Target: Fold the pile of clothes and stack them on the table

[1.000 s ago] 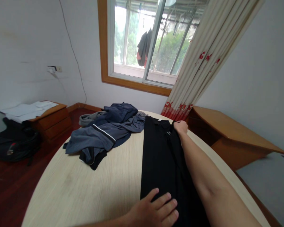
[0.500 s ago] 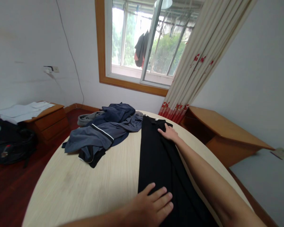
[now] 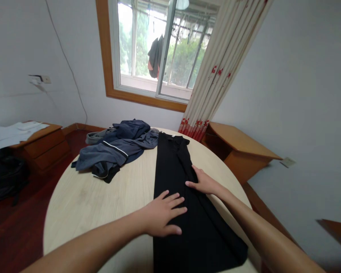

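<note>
A long black garment [image 3: 170, 167], its exact kind unclear, lies folded lengthwise on the round pale wooden table [image 3: 102, 204]. A small light tag shows at its far end. My left hand [image 3: 161, 214] rests flat across its middle, fingers spread. Farther up, my right hand [image 3: 204, 182] touches the right-hand edge, thumb and fingers apart; some of those fingers are hidden. The near part of the cloth flares to the right, with a loose fold running along that side.
Crumpled blue-grey clothes [image 3: 116, 148] are heaped at the table's far left. A wooden desk-like piece [image 3: 238, 144] stands beyond the right edge. Papers [image 3: 14, 132] cover a drawer cabinet [image 3: 45, 146] on the left, near a black bag [image 3: 5, 174]. A curtain [image 3: 216, 60] hangs beside the window.
My right hand has come back from the garment's far end to about its middle along the right edge. My left hand has shifted farther forward on the cloth. The view has turned slightly right.
</note>
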The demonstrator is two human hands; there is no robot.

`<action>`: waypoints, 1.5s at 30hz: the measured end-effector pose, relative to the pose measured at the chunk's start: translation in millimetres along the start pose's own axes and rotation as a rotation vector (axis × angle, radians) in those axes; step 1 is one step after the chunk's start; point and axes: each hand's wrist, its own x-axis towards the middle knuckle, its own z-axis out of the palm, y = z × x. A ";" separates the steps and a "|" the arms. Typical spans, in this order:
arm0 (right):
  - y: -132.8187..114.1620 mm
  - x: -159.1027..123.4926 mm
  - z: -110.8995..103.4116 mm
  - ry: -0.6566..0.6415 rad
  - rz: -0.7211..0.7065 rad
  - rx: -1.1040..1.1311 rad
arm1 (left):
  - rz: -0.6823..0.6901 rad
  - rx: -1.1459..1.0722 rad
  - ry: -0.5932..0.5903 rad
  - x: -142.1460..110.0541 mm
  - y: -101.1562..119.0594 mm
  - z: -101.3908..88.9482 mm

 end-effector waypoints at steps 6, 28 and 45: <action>-14.7 -93.7 1.9 -0.110 0.168 -0.120 | 0.031 0.107 0.025 22.9 47.9 1.0; 0.1 -174.7 -62.4 -0.059 0.235 -0.054 | -0.175 0.054 -0.037 99.2 142.4 33.7; -24.4 -155.7 -46.4 -0.601 0.227 0.226 | -0.060 0.192 -0.034 74.9 67.5 12.7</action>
